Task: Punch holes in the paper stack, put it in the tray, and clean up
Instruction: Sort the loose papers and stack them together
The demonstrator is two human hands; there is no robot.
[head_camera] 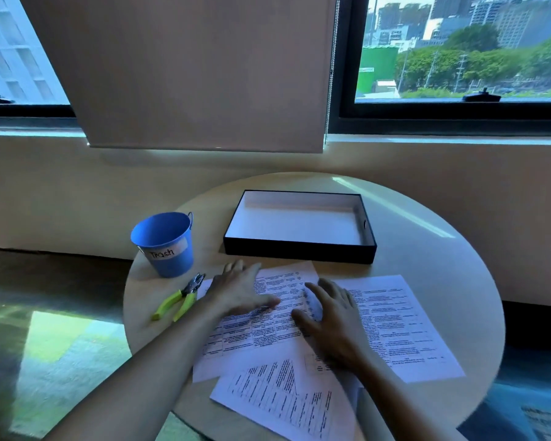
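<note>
Left hand (239, 292), right hand (331, 319): fingers spread flat on loose sheets (268, 316) beneath fingertips. Light, floppy, slippery; gather by edges.

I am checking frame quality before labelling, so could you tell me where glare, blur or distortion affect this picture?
In the head view, daylight leaves a bright glare streak across the round table; the wide angle slants the roller blind and window frame; the right hand and printed sheets are slightly blurred, their text unreadable, while the blue bucket shows a legible Trash label.
</note>
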